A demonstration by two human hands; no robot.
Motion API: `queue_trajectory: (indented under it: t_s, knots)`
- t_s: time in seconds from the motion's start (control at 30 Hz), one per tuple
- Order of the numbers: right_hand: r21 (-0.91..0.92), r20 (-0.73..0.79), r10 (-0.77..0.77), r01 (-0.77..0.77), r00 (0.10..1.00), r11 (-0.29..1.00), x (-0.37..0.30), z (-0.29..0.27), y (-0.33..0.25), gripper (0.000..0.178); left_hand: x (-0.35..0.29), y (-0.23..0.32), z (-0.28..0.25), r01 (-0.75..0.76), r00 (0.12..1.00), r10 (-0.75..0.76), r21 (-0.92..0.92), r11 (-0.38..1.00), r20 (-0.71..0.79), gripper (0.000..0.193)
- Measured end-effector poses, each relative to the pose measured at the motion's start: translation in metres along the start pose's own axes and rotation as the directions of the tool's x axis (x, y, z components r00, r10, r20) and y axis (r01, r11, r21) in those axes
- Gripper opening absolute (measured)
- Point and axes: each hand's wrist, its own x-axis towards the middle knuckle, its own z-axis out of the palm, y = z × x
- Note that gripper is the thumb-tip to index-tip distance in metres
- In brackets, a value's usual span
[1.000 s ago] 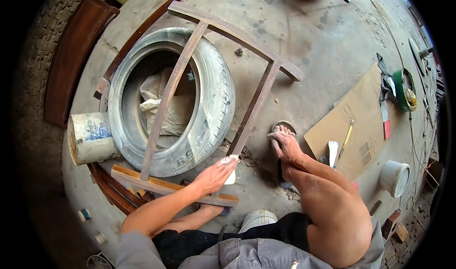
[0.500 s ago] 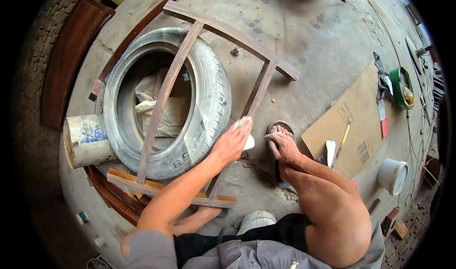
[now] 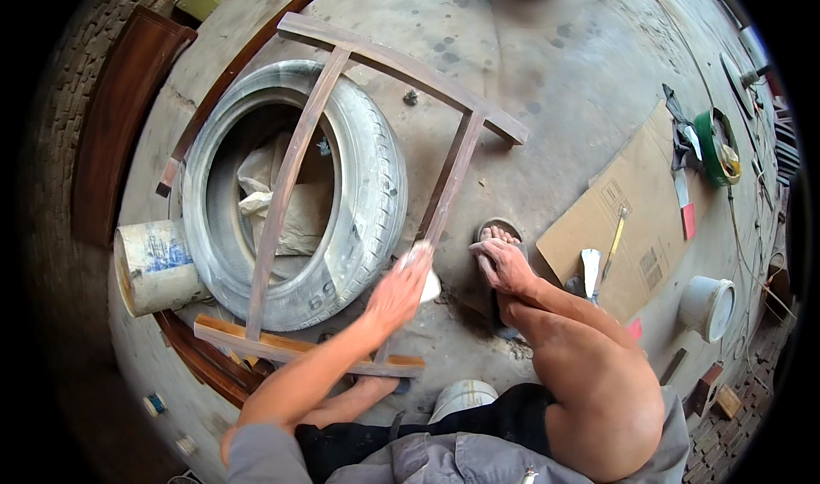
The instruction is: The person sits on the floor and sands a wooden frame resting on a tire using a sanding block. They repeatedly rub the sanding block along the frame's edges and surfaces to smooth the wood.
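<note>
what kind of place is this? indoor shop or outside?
Probably an outdoor yard used as a makeshift woodworking spot. A dark wooden frame lies across an old tyre on stained bare concrete, a brick wall runs along the left, and tools lie on flattened cardboard.

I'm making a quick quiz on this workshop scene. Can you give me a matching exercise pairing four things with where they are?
Things:
1. wooden frame
2. cloth
3. hammer
4. drum

Places:
A. on the flat cardboard
B. inside the tyre
C. lying across the top of the tyre
D. on its side, left of the tyre

Pairs: 1-C, 2-B, 3-A, 4-D
</note>
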Motion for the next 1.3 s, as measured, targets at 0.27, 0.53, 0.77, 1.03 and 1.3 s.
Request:
queue_trajectory:
  t_s: [0.27,0.53,0.77,1.03,1.3]
  knots:
    - [0.004,0.044,0.01,-0.01,0.999,1.0,0.004,-0.003,-0.004,0.024,0.075,-0.021,-0.006,0.06,0.985,-0.063,-0.023,0.998,-0.162,0.063]
    - [-0.012,0.008,-0.002,0.003,1.0,1.0,0.001,-0.004,-0.006,0.024,-0.004,0.007,-0.008,-0.017,1.0,0.016,-0.028,0.999,-0.024,0.065]
    - [-0.024,0.01,-0.05,0.05,0.999,0.998,0.003,-0.002,0.0,0.025,-0.021,0.006,-0.003,-0.028,0.997,0.022,0.077,0.997,0.07,0.068]
    - [-0.003,0.017,-0.045,0.045,0.999,0.999,0.002,0.002,-0.006,0.024,0.031,-0.002,-0.017,0.05,0.995,-0.049,0.012,0.999,-0.084,0.066]
    - [0.014,-0.004,0.0,0.0,1.0,1.0,0.002,-0.001,-0.005,0.023,-0.026,0.015,0.004,0.01,1.0,-0.01,-0.045,0.999,0.01,0.069]
